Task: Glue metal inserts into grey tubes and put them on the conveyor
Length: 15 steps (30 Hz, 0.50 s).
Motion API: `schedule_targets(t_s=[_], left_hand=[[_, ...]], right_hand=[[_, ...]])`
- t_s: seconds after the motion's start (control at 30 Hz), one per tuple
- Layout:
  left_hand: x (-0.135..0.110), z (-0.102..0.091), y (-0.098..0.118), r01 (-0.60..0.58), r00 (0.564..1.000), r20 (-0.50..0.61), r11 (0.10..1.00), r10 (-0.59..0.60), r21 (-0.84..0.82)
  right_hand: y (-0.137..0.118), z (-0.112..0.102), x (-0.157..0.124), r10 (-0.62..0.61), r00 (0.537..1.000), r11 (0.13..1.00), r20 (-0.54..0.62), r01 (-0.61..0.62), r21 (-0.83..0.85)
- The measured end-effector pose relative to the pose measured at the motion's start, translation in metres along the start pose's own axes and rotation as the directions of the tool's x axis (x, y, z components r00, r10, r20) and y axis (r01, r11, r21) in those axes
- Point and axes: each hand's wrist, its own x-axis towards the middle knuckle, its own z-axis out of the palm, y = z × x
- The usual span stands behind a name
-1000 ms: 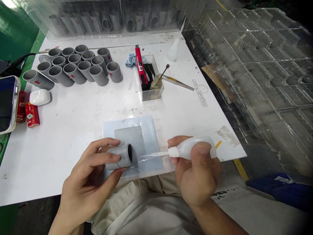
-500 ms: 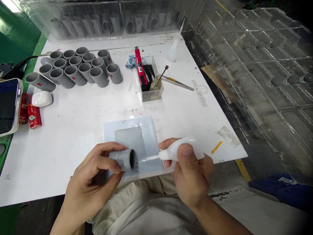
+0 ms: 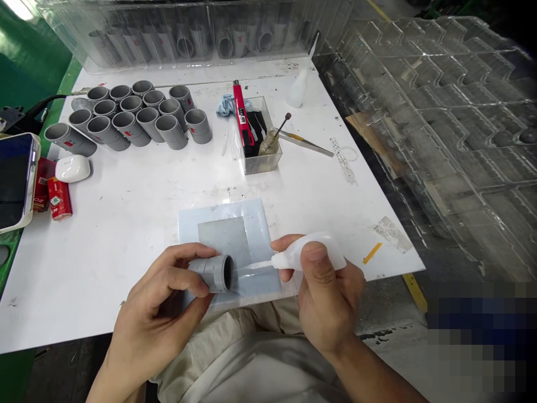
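My left hand (image 3: 161, 302) grips a short grey pipe fitting (image 3: 213, 272) on its side, its open end facing right. My right hand (image 3: 325, 294) is closed round a small translucent squeeze bottle (image 3: 312, 253) whose long thin nozzle (image 3: 255, 265) points left and reaches the fitting's mouth. Both hands hover over a pale blue mat (image 3: 251, 224) with a grey square on it, at the near edge of the white table (image 3: 126, 224).
Several grey pipe fittings (image 3: 138, 115) stand grouped at the back left. A clear box (image 3: 260, 137) holds a red tool and a brush, with a second white bottle (image 3: 297, 89) behind it. A phone (image 3: 14, 179), a white case and a red can lie at the left edge. Clear plastic trays (image 3: 440, 112) are stacked right.
My right hand moved the bottle leftwards, bringing the nozzle tip from a gap away up to the fitting's open end. The left hand turned the fitting slightly and kept its place.
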Motion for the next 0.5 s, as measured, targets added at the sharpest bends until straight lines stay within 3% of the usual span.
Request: schedule_targets(t_s=[0.5], left_hand=[[-0.0005, 0.0009, -0.0025, 0.009, 1.0, -0.01, 1.0, -0.01, -0.026]], right_hand=[[-0.003, 0.0017, -0.0006, 0.026, 0.999, 0.999, -0.023, -0.027, -0.042]])
